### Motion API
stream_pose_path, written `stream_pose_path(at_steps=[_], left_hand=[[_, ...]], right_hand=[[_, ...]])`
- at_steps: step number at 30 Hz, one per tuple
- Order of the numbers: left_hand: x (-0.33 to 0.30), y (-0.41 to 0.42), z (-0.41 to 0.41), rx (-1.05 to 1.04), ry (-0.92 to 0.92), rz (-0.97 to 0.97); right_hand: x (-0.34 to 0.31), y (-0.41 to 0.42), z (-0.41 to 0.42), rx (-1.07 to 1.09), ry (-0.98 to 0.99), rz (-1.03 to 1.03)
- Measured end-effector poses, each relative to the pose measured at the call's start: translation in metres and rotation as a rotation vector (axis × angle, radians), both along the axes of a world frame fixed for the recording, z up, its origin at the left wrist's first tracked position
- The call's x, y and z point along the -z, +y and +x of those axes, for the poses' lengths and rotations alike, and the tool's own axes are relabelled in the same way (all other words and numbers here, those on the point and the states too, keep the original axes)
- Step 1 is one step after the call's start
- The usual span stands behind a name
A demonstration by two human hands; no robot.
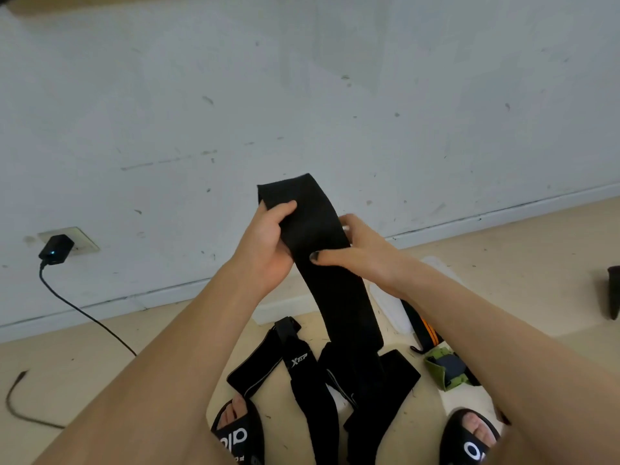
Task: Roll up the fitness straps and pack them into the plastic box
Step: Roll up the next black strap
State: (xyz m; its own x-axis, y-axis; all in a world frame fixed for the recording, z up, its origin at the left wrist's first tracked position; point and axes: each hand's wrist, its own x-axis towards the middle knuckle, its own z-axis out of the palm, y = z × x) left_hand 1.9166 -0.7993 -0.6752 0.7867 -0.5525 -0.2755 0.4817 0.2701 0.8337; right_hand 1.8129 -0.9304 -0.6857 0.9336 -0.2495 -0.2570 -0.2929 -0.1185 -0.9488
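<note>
A wide black fitness strap (312,229) stands up in front of me, its top end free and its lower part hanging to the floor. My left hand (265,243) grips its left edge with the thumb on the front. My right hand (355,250) holds its right edge, thumb pressed across the strap. More black straps (298,370), one with a white logo, lie tangled on the floor between my feet. A green strap (443,367) and a black-and-orange one (426,330) lie at the right. The clear plastic box (285,308) sits behind the hanging strap, mostly hidden.
A charger (55,250) is plugged into a wall socket at left, its black cable (84,313) trailing over the floor. My two feet in black slides (235,431) stand at the bottom. A dark object (614,290) sits at the far right edge. The wall is close ahead.
</note>
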Motion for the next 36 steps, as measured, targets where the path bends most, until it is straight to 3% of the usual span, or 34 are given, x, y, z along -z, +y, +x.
stream_pose_path(at_steps=[3, 11, 16, 23, 28, 30, 34, 36], left_hand=[[-0.001, 0.002, 0.001, 0.008, 0.024, -0.009], [0.004, 0.005, 0.01, -0.021, 0.03, 0.039], [0.002, 0.008, 0.012, -0.056, 0.038, 0.081], [-0.004, 0.013, 0.018, -0.122, -0.019, 0.057], [-0.008, 0.013, 0.016, -0.13, -0.145, 0.042], [-0.007, 0.011, 0.011, -0.077, -0.211, 0.054], [-0.002, 0.006, 0.0, 0.066, -0.383, 0.156], [0.001, 0.005, -0.004, 0.159, -0.443, 0.206]], right_hand=[[0.008, -0.002, -0.001, -0.132, -0.008, 0.085], [0.015, -0.004, -0.001, -0.163, -0.007, -0.058], [0.018, -0.002, -0.001, -0.163, -0.041, 0.037], [0.03, -0.014, -0.001, -0.318, 0.151, 0.101], [0.033, -0.015, -0.001, -0.366, 0.259, -0.106], [0.025, -0.015, 0.005, -0.293, 0.161, -0.048], [-0.001, -0.018, 0.016, -0.068, -0.165, 0.302], [-0.008, -0.016, 0.017, 0.106, -0.213, 0.269]])
